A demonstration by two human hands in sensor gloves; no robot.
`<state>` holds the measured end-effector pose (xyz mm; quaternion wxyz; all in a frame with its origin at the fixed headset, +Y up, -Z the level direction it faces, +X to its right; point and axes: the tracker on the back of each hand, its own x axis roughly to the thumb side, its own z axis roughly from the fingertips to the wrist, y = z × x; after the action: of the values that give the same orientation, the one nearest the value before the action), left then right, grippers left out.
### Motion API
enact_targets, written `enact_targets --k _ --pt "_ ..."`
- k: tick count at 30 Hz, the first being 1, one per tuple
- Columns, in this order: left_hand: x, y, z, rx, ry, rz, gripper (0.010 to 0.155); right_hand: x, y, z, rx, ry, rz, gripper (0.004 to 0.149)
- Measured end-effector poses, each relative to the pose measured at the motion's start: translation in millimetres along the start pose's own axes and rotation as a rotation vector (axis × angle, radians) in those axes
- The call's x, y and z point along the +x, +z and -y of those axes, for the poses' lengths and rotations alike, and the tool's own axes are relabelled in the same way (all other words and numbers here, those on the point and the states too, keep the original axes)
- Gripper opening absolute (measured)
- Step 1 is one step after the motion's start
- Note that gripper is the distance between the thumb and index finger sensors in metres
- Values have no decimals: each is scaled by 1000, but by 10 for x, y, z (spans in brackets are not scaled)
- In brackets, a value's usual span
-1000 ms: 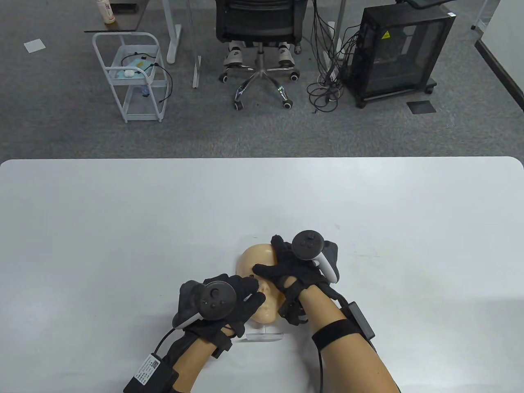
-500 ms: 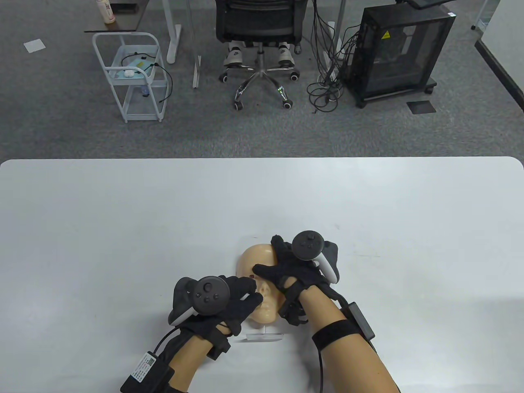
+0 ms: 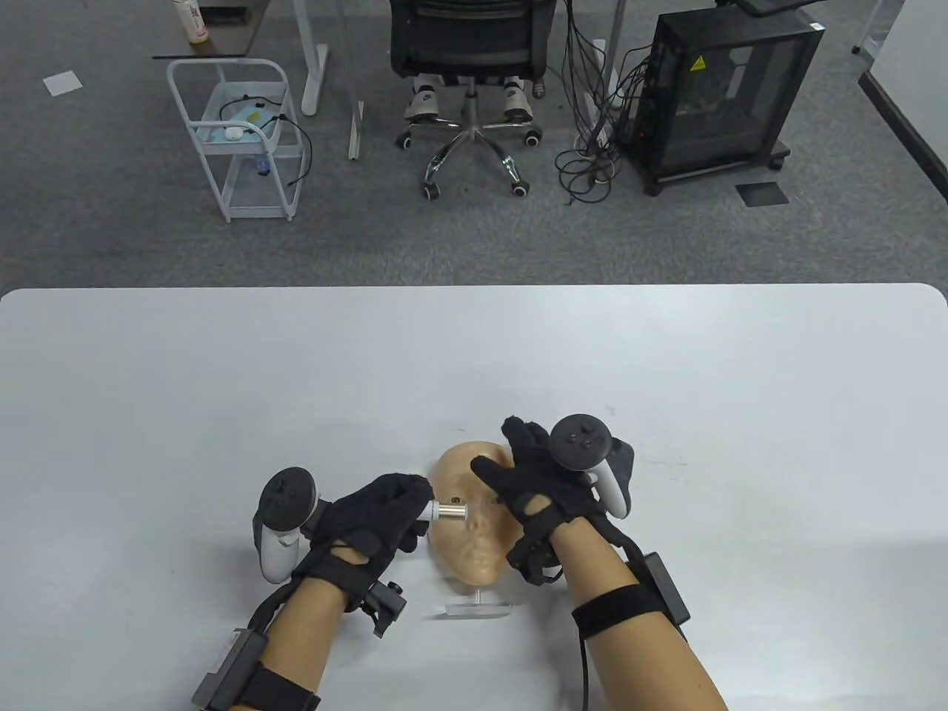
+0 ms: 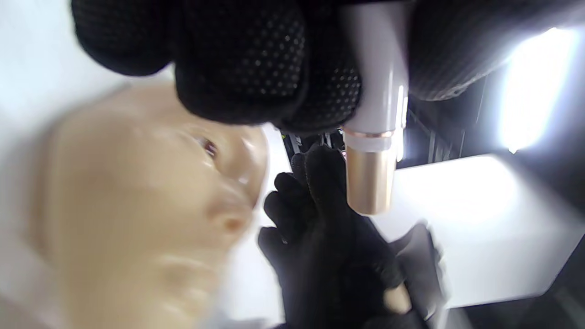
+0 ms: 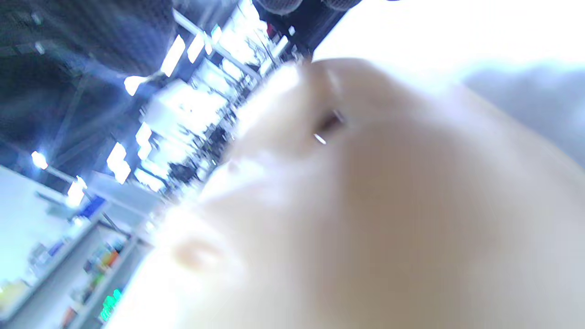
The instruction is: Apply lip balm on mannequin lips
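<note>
Two gloved hands are working at the near edge of the white table (image 3: 222,385), one on each side of the beige plastic mannequin face (image 3: 474,529), which is standing tilted back on a clear acrylic base (image 3: 478,609). The left hand (image 3: 370,518) is gripping the white-bodied lip balm tube with a gold metallic end (image 3: 446,510); the fingers (image 4: 256,68) are curling closed around the white body, and the gold end is projecting toward the face. In the table view the gold end is lying over the cheek area beside the nose, at about eye level, above the lips; whether it is touching the skin cannot be told. In the left wrist view the gold end (image 4: 369,183) is showing clear of the face (image 4: 137,205), with the mouth lower down on the blurred face. The right hand (image 3: 541,481) is resting on the upper right side of the face, fingers spread across the forehead and temple, holding nothing else. The right wrist view is filling with the blurred face (image 5: 365,219) at close range. Beyond the table, a black office chair (image 3: 470,44), a white wire cart (image 3: 237,141) and a black cabinet (image 3: 722,96) are standing on grey carpet.
</note>
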<state>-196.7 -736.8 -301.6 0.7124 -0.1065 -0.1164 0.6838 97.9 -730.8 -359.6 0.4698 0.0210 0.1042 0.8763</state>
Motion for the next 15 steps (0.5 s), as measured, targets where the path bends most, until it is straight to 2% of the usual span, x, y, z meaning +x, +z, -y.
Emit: enact_targets --k 2,4,6,8,12,15 --pt "18 -4 24 -2 36 40 48 96 128 121 -31 -68 35 85" --pt "51 -1 57 -8 -9 81 47 181 282 207 -45 -149 58 81" --pt "81 -10 100 -10 -69 144 48 194 437 212 18 -229 70 77" --pt "100 -16 156 -58 -88 171 48 104 570 167 105 -316 33 72" --pt "148 -10 280 -114 -138 234 47 -166 761 -21 306 -655 -72 80" --pt "178 4 357 -147 -210 270 48 -216 786 -120 381 -740 -122 82"
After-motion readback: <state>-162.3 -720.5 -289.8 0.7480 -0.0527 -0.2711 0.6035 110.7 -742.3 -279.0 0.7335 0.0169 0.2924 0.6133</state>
